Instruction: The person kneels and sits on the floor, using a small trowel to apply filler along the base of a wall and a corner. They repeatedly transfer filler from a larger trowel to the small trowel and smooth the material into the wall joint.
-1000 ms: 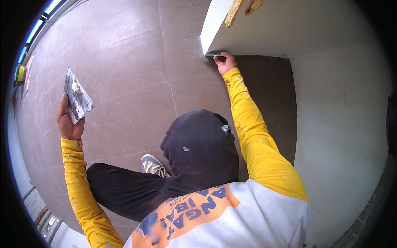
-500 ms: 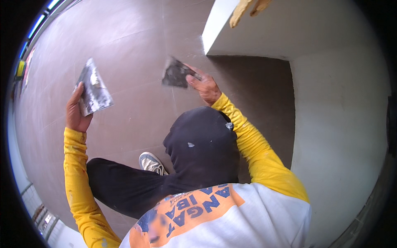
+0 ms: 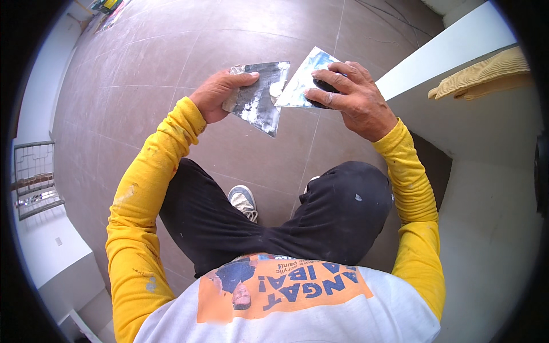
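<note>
My left hand [image 3: 213, 96] is closed on a flat metal putty blade [image 3: 262, 86], thumb on top, its face smeared with grey and white. A small lump of white putty [image 3: 275, 90] sits near that blade's right edge. In my right hand [image 3: 361, 103] is a wide putty knife [image 3: 306, 74] with a dark handle [image 3: 325, 86], fingers wrapped over it. The knife's blade is streaked white and its lower left corner meets or overlaps the left blade beside the lump; actual contact I cannot tell. Both tools are held in front of my knees, above the floor.
Brown tiles cover the floor [image 3: 131, 114]. To the right stands a low white wall [image 3: 492, 188] with a yellow ribbed cloth [image 3: 486, 74] on it. A metal grille [image 3: 37, 180] is at the left. Thin cables [image 3: 394, 17] lie at the far right.
The two hands, apart before, have come together in front of me. The right putty knife has turned so its blade points left over the left blade. The view has shifted leftward.
</note>
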Tool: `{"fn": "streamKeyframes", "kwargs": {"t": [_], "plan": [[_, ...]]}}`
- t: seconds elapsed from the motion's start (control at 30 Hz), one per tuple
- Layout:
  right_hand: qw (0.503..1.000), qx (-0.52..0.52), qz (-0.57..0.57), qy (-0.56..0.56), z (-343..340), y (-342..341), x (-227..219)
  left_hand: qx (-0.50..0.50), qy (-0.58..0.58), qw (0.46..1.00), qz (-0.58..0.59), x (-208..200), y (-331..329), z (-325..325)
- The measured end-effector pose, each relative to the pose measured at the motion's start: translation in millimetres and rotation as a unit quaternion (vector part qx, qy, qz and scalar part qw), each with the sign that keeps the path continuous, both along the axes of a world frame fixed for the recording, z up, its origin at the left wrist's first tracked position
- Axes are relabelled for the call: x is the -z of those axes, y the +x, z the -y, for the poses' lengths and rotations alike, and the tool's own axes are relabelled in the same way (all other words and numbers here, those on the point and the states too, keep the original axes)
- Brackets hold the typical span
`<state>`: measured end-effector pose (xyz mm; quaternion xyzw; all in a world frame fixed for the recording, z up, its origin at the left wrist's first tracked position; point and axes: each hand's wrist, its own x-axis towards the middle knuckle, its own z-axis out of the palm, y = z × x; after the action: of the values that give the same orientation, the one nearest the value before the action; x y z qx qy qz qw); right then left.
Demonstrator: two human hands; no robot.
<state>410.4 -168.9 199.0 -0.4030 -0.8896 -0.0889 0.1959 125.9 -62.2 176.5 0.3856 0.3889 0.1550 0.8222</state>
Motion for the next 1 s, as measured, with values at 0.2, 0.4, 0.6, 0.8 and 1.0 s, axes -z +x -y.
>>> {"fn": "streamKeyframes", "kwargs": {"t": [0.2,0.4,0.6,0.8,1.0], "plan": [[0.999,-0.024,0.023,-0.039,-1.5,-7.9,-12.4,-0.017,-0.014,1.000,0.013,-5.4,4.7,3.6],[0.982,-0.048,-0.109,-0.145,30.6,16.5,39.7,-0.061,0.004,0.998,0.012,13.1,-1.2,3.4],[0.442,0.052,-0.786,-0.429,134.2,51.5,201.7,-0.084,0.010,0.996,0.016,35.7,-9.6,2.8],[0.156,0.053,-0.969,-0.187,193.6,127.2,306.3,-0.072,0.002,0.997,0.012,40.0,-12.2,-1.2],[0.134,0.212,-0.965,-0.077,183.2,191.0,359.3,-0.069,0.000,0.998,0.006,41.6,-13.1,-3.2]]}}
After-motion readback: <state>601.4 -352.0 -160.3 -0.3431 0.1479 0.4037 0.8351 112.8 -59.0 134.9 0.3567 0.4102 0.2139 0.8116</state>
